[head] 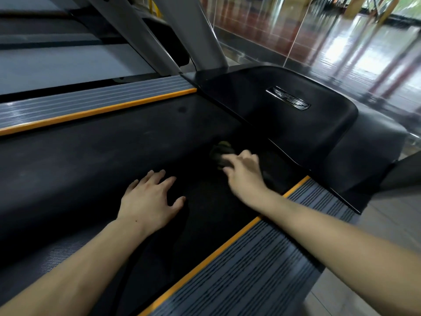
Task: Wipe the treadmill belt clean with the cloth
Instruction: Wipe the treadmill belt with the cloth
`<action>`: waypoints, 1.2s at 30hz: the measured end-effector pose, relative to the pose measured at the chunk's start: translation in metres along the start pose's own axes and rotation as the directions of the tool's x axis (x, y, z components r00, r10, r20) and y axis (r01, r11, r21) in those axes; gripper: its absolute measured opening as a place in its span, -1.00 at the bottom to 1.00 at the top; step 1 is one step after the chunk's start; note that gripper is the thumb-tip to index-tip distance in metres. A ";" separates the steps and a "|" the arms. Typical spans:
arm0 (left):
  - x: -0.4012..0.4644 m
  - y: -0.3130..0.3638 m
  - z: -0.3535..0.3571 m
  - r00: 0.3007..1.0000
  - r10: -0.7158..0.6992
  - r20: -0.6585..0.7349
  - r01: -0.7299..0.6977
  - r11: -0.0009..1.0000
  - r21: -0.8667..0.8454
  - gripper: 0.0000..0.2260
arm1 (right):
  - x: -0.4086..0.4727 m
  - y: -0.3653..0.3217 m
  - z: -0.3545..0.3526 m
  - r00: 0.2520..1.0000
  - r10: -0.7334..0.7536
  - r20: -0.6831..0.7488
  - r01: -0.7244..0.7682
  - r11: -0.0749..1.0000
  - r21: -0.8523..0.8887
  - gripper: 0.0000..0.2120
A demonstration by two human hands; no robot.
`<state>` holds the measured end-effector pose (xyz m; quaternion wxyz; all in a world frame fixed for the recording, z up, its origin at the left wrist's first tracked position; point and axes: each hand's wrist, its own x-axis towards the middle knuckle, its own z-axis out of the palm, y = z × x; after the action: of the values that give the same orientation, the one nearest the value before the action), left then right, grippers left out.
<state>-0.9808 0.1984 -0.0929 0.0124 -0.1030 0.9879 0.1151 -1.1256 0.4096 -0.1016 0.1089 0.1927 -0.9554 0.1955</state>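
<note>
Roughly, line by line:

Belt: the black treadmill belt (95, 156) runs from the lower left of the frame toward the centre right, dull and faintly dusty on its left part, darker under the hands.

Left hand: the left hand (148, 199) lies palm down on the belt at centre frame, fingers straight and spread, thumb out to the right; it has hold of nothing.

Right hand: the right hand (243, 172) sits just right of centre, blurred, knuckles up, fingers bent down over a dark cloth; whether it pinches the cloth or merely presses on it I cannot tell.

Cloth: the cloth (219, 153) is a small dark bunched wad on the belt, showing at the fingertips of the right hand, close to the front hood; its edges melt into the black belt.

Hood: a glossy black motor hood (262, 115) fills the centre right, with a silver winged badge (288, 101) on top.

Side rails: a grey ribbed rail with an orange edge (91, 106) borders the belt at the upper left; a matching right rail (250, 270) runs along the lower right, under the right forearm.

Upright: a grey post (205, 30) rises at top centre.

Floor: shiny wet-looking floor (376, 53) at the upper right.
</note>
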 end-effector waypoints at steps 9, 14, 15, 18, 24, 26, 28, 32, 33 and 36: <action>-0.002 0.000 -0.002 1.000 -0.007 0.010 0.007 1.000 -0.011 -0.37 | 0.040 0.066 -0.018 0.998 -0.008 -0.059 -0.001 0.988 -0.156 -0.70; 0.000 0.000 -0.001 1.000 0.004 0.014 -0.004 0.999 0.039 -0.36 | 0.028 0.049 -0.016 0.986 0.167 -0.023 -0.168 0.966 -0.199 -0.73; 0.000 0.000 -0.001 1.000 0.005 0.014 -0.006 0.999 0.052 -0.36 | 0.014 0.033 -0.014 0.994 0.113 0.007 -0.111 0.980 -0.163 -0.73; 0.001 0.003 -0.003 1.000 0.002 0.021 -0.003 0.998 0.060 -0.37 | -0.034 0.005 -0.010 0.989 -0.113 0.094 0.122 0.989 -0.089 -0.73; -0.002 0.002 -0.004 1.000 0.004 0.028 -0.005 0.999 0.050 -0.37 | 0.016 0.057 -0.022 0.998 -0.053 0.021 0.056 0.975 -0.217 -0.74; -0.002 0.003 -0.004 0.999 -0.007 0.032 0.006 0.999 0.045 -0.37 | 0.036 0.076 -0.027 0.992 0.128 -0.024 -0.129 0.947 -0.293 -0.77; -0.001 0.004 -0.002 0.999 -0.007 0.036 0.006 0.999 0.046 -0.37 | 0.041 0.073 -0.026 0.972 0.234 -0.024 -0.231 0.931 -0.281 -0.74; -0.001 0.004 -0.002 1.000 0.001 0.028 -0.002 0.998 0.065 -0.36 | 0.007 0.034 -0.019 0.981 0.180 0.066 -0.169 0.974 -0.148 -0.66; -0.001 0.004 -0.002 1.000 0.004 0.031 -0.006 0.998 0.070 -0.36 | -0.010 0.024 -0.015 0.992 0.085 0.097 -0.072 0.989 -0.129 -0.68; -0.002 0.002 -0.001 0.999 0.006 0.044 -0.009 0.998 0.063 -0.36 | -0.029 0.018 -0.010 0.985 -0.142 0.102 0.151 0.985 -0.084 -0.75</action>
<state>-0.9793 0.2006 -0.0917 0.0368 -0.0965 0.9909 0.0861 -1.1055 0.4381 -0.1068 0.0860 0.2665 -0.9507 0.1335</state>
